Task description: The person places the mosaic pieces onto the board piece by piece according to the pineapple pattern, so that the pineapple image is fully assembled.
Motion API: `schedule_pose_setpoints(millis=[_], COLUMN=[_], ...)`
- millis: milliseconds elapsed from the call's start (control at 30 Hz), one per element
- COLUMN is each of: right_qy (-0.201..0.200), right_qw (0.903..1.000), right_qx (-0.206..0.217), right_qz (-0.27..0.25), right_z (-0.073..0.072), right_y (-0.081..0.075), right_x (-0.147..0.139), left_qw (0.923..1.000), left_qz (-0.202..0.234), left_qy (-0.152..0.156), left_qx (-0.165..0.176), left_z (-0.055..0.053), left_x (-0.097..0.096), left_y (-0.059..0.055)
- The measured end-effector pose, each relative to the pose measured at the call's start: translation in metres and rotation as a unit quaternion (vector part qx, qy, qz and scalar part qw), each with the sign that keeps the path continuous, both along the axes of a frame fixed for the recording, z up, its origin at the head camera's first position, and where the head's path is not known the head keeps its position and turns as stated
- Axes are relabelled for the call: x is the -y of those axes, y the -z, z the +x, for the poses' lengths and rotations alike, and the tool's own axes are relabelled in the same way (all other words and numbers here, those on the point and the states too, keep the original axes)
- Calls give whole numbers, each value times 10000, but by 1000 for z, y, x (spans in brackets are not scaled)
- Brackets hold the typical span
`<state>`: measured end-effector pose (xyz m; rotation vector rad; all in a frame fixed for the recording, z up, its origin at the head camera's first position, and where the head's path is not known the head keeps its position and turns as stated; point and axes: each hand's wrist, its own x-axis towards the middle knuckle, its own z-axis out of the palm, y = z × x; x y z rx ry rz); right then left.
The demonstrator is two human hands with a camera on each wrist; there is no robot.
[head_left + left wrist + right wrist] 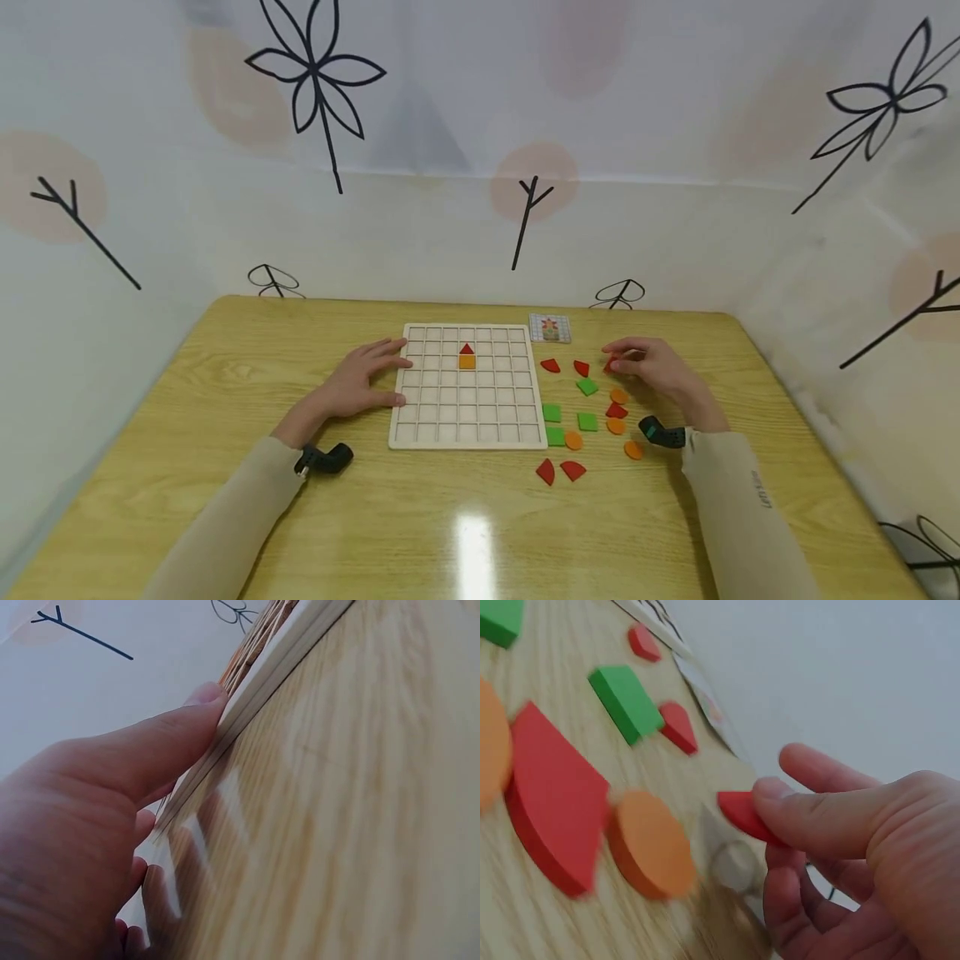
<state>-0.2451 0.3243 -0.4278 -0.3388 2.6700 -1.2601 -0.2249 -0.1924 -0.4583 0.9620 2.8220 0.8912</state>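
My right hand (651, 364) pinches a red quarter-circle piece (744, 814) between thumb and fingers, just above the table right of the grid board. The left hand (360, 383) rests along the left edge of the white grid board (435, 417), thumb and fingertips touching its rim. On the board, a red triangle (467, 349) sits directly above an orange square (467, 362). Close to the right hand lie another red quarter-circle piece (581, 367), a green square (587, 387) and an orange disc (618, 396).
A small pattern card (550, 327) lies beyond the board's upper right corner. Several loose red, green and orange pieces are spread right of the board, with two red quarter-circles (573, 470) nearest the front. A patterned white cloth (420, 233) stands behind the wooden table (337, 533).
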Motion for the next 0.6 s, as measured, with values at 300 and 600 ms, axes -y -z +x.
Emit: schedule_pose_setpoints(millis=[300,600], right_qy=[-110,-464], right_qw=[9993,9968], right_qx=[-247,-564], right_qz=[274,-332], right_z=[0,-9], right_y=[-5,-4], right_x=[63,128], left_qw=[10000,9999], left_qz=[26,13], left_qy=[7,49], left_qx=[-72,-112], left_z=[1,0], left_x=[0,1], left_y=[2,2])
